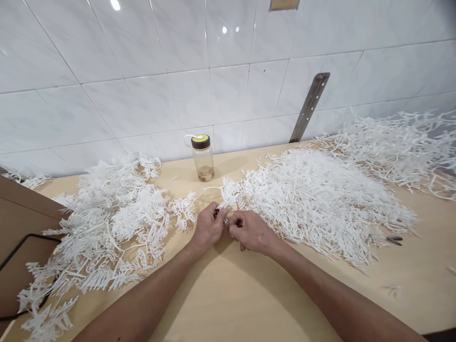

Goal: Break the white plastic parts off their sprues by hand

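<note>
I see my left hand (207,229) and right hand (252,233) meeting fingertip to fingertip, both pinched on the stem of a white plastic sprig (225,192) that fans out just beyond them. A bottle (203,157) stands farther ahead.

You will find no readable text, label, brand, number or sign anywhere in this view.

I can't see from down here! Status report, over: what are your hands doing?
Left hand and right hand both pinch one white sprig. Left pile, right pile close beside. Bottle behind, apart.
</note>
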`<state>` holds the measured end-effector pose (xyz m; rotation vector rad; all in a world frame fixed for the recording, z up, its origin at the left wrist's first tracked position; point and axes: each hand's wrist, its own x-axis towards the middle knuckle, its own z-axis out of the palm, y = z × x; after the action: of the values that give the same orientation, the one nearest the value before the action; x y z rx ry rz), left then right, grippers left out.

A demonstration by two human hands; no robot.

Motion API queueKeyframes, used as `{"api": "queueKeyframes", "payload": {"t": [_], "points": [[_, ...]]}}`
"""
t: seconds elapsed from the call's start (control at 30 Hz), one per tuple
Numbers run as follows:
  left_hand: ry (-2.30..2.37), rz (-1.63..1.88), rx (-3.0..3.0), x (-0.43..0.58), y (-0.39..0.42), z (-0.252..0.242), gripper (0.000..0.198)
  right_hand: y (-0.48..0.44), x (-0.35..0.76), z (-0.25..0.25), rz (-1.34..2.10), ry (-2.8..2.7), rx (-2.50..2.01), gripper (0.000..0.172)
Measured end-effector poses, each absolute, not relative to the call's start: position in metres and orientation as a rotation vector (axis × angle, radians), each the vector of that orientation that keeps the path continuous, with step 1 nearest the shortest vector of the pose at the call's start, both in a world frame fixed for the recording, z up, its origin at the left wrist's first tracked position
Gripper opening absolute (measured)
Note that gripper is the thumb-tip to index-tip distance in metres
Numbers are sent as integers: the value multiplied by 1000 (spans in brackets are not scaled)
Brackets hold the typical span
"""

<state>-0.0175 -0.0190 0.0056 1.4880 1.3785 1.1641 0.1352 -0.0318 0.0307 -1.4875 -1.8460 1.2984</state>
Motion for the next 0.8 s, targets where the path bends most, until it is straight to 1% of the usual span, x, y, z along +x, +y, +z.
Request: {"api": "queueKeyframes", "payload": {"t": [0.07, 0.17, 0.3, 0.37, 0.43, 0.6, 0.67, 0.8], "points": [[1398, 1162, 1395, -19, -17, 7, 35, -33, 133, 28, 1277, -1868, -1482, 6], [1360, 1124, 1291, -22, -17, 12, 37, -30, 137, 29, 1126, -1821, -1539, 3], [1324, 1105, 1258, -21, -19, 18, 40, -24, 146, 33, 858, -1747, -1599, 5], [1320, 1106, 1263, -20, -20, 19, 40, -23, 147, 31, 807, -1719, -1553, 8], [1318, 1109, 1268, -20, -21, 19, 39, -24, 145, 27, 851, -1704, -1474, 11], [1317, 1110, 1276, -20, -21, 20, 38, -27, 140, 22, 1139, -1665, -1367, 21], [1323, 1108, 1295, -20, -21, 19, 39, -27, 139, 25, 1192, -1681, -1370, 19], [1333, 1105, 1340, -19, -22, 16, 37, -27, 139, 30, 1187, -1727, -1406, 18]]}}
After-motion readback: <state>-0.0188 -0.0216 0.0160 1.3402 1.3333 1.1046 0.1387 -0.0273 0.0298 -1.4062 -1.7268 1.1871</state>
